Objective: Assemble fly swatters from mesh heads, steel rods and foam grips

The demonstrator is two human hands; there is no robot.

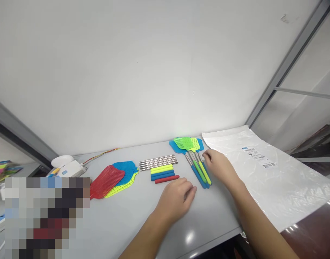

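While the right hand [217,163] is placed just beside the assembled fly swatters [199,169], the left hand [175,196] is positioned near the red handle [167,179]. Fingers of both hands are bent inward; whether either pair of fingertips is pinching anything cannot be determined. Metal rods [158,162], blue handles [162,175] and loose swatter heads [108,180] lie on the grey table [121,226].

A white plastic bag [262,180], bearing a label [259,157], lies flat at the right; its contents are not visible and the label text is illegible. A pixelated block covers the lower left, cutting off the lower end of the red swatter head. Both forearms run out of frame.
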